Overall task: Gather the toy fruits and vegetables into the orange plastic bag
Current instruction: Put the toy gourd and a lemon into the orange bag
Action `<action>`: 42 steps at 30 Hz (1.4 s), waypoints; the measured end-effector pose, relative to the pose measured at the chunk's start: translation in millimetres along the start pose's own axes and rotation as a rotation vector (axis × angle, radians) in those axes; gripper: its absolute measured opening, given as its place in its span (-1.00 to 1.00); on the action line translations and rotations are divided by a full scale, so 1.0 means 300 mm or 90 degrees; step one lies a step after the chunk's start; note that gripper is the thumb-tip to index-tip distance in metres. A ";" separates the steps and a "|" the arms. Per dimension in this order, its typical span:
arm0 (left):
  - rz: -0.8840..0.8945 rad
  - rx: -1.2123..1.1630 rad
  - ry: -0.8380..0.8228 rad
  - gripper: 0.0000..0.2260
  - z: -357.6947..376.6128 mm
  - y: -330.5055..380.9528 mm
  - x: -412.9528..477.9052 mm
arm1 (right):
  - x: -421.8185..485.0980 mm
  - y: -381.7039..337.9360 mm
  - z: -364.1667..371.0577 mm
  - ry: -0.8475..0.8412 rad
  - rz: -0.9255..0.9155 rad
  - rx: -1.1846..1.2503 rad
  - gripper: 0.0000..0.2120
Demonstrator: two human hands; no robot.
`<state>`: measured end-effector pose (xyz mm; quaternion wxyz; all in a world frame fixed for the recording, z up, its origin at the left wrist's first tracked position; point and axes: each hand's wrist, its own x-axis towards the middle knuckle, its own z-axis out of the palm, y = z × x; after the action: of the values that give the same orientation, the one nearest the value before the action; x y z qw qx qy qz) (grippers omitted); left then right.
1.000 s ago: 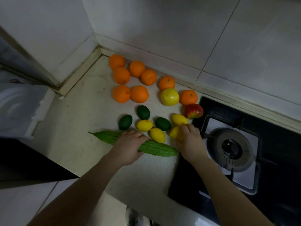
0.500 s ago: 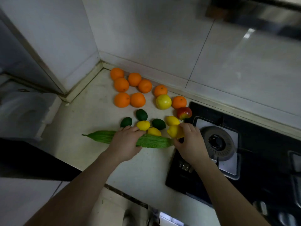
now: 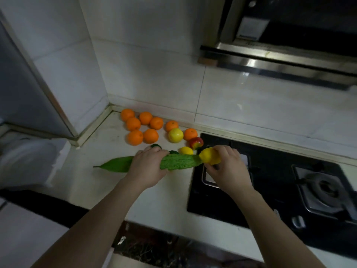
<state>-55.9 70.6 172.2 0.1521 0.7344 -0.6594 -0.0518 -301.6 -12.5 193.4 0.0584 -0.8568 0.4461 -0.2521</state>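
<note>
Status: left hand (image 3: 146, 167) is wrapped round the bitter gourd (image 3: 177, 161) at mid-length, likely so the long piece stays balanced. The right hand (image 3: 226, 167) is curled on a yellow lemon (image 3: 208, 155) at the gourd's right end, over the stove (image 3: 270, 171) edge. One item per hand looks like batching. Oranges (image 3: 135, 137), red apple (image 3: 196, 143) and spare lemon (image 3: 186, 150) sit far on the counter (image 3: 108, 186), by the wall. Orange plastic bag not in view.

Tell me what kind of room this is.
Most likely a home kitchen: a black gas hob is set into the light countertop, a steel range hood hangs above it, and the walls are tiled.
</note>
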 end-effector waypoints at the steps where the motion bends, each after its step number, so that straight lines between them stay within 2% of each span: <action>1: 0.008 -0.002 0.012 -0.54 -0.026 0.024 0.002 | -0.002 0.002 -0.030 0.009 0.001 -0.004 -0.58; 5: 0.033 0.006 0.079 -0.53 -0.111 0.142 0.021 | -0.019 0.024 -0.146 0.065 0.007 -0.006 -0.59; 11: 0.105 0.010 0.125 -0.52 -0.132 0.412 0.062 | -0.144 0.157 -0.361 0.122 0.045 -0.039 -0.58; 29: 0.296 -0.084 0.044 -0.49 0.088 1.554 0.005 | -0.898 0.844 -1.016 0.207 0.278 -0.173 -0.57; 36: 0.389 -0.114 0.017 -0.51 0.152 1.884 0.052 | -1.060 1.004 -1.164 0.229 0.371 -0.214 -0.60; 42: 0.462 -0.136 -0.011 -0.53 0.236 2.056 0.171 | -1.101 1.120 -1.200 0.222 0.457 -0.260 -0.61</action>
<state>-656.8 -42.7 291.5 0.2309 0.4322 -0.8690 -0.0691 -879.8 94.8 270.5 -0.1042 -0.5860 0.7591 -0.2636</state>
